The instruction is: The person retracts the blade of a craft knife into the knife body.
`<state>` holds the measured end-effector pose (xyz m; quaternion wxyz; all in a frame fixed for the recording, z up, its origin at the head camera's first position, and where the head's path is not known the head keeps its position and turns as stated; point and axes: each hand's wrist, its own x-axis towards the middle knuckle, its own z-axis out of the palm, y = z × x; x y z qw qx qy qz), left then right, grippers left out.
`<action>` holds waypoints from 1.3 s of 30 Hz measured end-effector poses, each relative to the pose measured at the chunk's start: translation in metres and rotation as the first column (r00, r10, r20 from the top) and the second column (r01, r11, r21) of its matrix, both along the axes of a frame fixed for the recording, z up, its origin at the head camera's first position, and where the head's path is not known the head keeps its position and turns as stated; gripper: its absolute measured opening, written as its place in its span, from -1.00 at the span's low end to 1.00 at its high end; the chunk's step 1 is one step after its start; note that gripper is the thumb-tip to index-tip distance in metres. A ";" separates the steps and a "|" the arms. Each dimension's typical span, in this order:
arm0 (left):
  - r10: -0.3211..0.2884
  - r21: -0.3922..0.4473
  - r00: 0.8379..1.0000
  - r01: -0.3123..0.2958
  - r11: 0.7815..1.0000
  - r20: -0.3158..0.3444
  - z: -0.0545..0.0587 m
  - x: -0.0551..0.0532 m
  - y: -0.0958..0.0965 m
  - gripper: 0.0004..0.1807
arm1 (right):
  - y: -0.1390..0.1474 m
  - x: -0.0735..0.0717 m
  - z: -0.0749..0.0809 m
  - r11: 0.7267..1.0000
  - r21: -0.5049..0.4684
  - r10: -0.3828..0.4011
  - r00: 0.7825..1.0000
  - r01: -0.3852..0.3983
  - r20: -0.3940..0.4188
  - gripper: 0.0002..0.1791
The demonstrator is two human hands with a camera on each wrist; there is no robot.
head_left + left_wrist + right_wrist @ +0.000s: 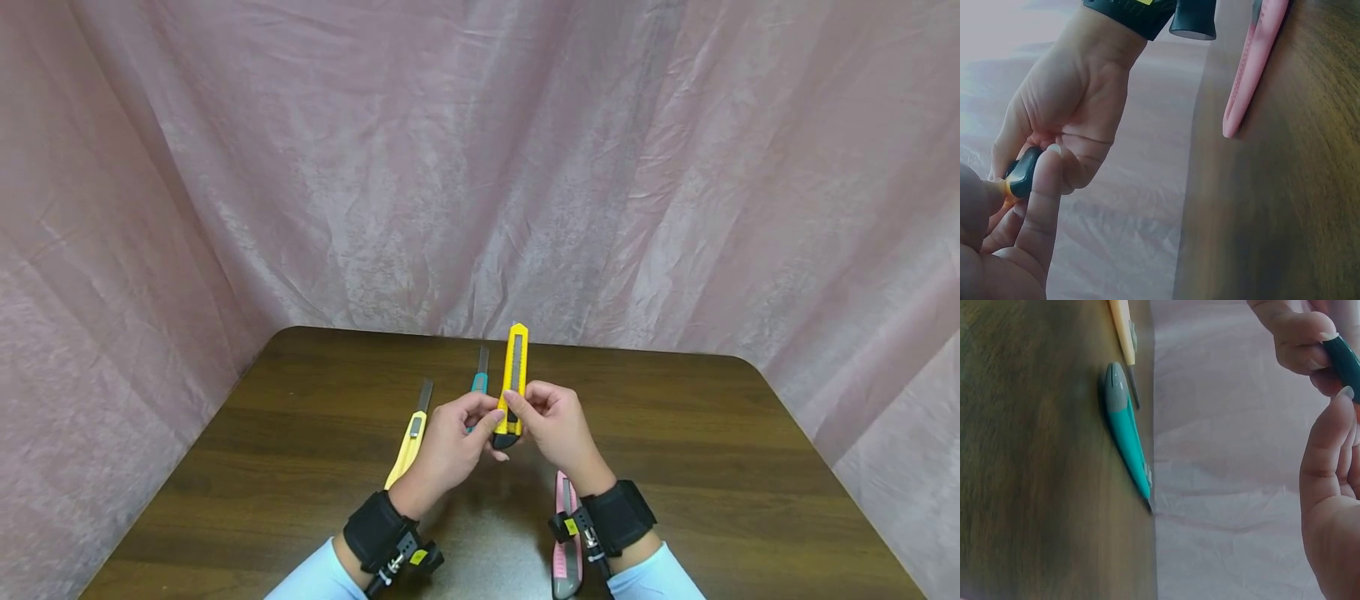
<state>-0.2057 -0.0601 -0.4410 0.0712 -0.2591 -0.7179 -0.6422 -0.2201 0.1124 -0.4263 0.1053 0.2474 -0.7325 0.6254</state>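
Observation:
A bright yellow box cutter with a black end is held up over the table, its tip pointing away. My left hand pinches it near the black end, thumb on the front. From the other side my right hand grips it, thumb lying across its face over the slot. In the left wrist view, fingers of both hands surround the black end. A teal box cutter with a grey end lies behind the left hand, its blade out.
Left of the left hand lies a pale yellow box cutter, blade extended. A pink and grey box cutter rests under the right wrist, partly covered by it. The brown wooden table ends at a pink curtain.

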 end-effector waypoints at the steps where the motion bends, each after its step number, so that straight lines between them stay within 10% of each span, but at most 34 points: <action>1: 0.000 -0.001 1.000 0.000 1.000 0.000 0.000 0.000 0.000 -0.90 | -0.001 0.002 0.004 1.000 -0.002 0.007 1.000 -0.007 -0.007 -0.87; 11: 0.020 0.006 1.000 -0.020 1.000 -0.006 0.002 0.000 -0.001 -0.88 | -0.003 0.013 0.025 0.999 0.036 0.021 0.998 -0.023 0.061 -0.79; 39: -0.044 0.100 0.997 0.038 0.994 0.066 0.004 0.000 0.000 -0.89 | -0.001 0.008 0.012 0.995 -0.010 0.095 0.995 -0.095 0.043 -0.91</action>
